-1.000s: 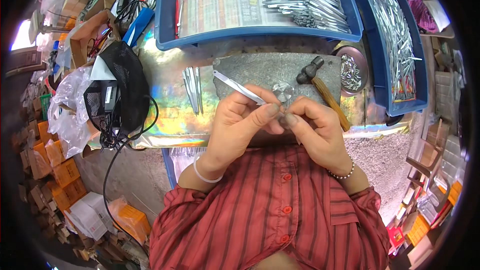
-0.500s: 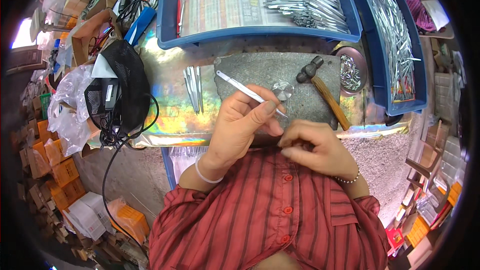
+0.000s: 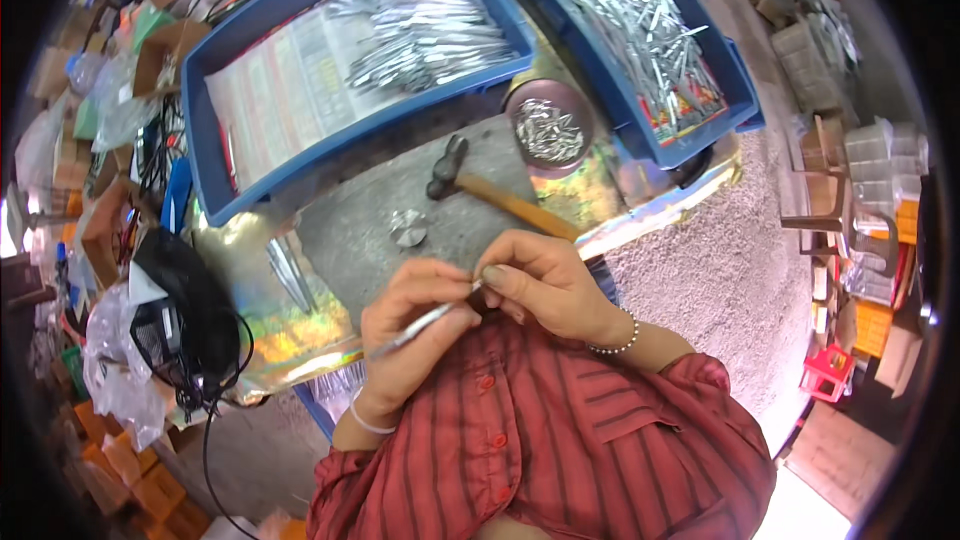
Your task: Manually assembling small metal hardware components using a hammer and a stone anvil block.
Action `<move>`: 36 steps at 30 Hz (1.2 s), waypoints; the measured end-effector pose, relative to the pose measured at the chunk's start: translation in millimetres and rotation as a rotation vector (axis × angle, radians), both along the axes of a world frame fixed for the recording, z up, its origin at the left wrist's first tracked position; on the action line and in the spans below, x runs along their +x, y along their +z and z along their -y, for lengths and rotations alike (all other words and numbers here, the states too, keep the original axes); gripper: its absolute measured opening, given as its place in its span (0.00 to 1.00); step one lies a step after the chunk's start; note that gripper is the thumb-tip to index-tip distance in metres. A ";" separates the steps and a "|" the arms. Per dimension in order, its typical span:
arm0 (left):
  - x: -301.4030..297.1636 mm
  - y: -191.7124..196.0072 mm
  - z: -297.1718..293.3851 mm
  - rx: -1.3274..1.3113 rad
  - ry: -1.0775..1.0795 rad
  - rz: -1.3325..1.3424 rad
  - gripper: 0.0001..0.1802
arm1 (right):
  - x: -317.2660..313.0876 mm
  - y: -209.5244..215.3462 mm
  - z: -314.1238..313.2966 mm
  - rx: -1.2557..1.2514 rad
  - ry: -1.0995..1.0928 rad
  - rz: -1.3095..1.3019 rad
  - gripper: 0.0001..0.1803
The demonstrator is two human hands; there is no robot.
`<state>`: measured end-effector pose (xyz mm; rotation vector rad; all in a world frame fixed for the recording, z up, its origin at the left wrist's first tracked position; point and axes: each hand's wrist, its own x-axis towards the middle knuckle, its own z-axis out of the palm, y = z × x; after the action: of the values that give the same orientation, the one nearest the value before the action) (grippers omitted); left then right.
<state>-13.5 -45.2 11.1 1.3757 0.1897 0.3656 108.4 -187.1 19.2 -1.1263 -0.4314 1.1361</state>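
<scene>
My left hand (image 3: 418, 312) is closed around a slim, silver metal strip (image 3: 412, 328) just in front of my shirt. Against its far end the thumb and fingers of my right hand (image 3: 545, 288) are pinched together. A small pale bit shows at the fingertips, too small to name. Beyond the hands lies a grey stone slab (image 3: 345, 215), bearing a round shiny metal disc (image 3: 408, 229) and a hammer (image 3: 510, 207) with a wooden handle. Several similar strips (image 3: 289, 273) rest left of the slab.
A round dish (image 3: 586, 125) of small silver pins stands beyond the hammer. Two blue trays, one at the back (image 3: 375, 112) and one at the right (image 3: 690, 150), hold many metal strips. A black mesh bag (image 3: 185, 290) with cables sits at the left.
The view has turned and shifted, so the bench appears tilted. My hands have come together, and the strip now points down toward my right fingertips, which pinch at its end.
</scene>
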 end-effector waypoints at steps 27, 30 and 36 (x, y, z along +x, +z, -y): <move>18.8 6.3 19.0 -0.235 -0.410 -0.514 0.13 | 158.5 -89.7 177.7 -1.141 -0.674 1.353 0.26; 12.3 -4.8 17.6 -0.233 -0.461 -0.476 0.14 | 175.3 -94.4 207.8 -1.112 -0.581 1.303 0.24; 0.7 -16.5 17.3 -0.299 -0.432 -0.465 0.14 | 182.1 -89.4 188.9 -1.157 -0.583 1.346 0.25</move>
<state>-12.8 -62.5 -5.4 1.1477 0.3080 -0.3374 290.5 -376.0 -70.2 -2.7737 -0.3653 -0.1821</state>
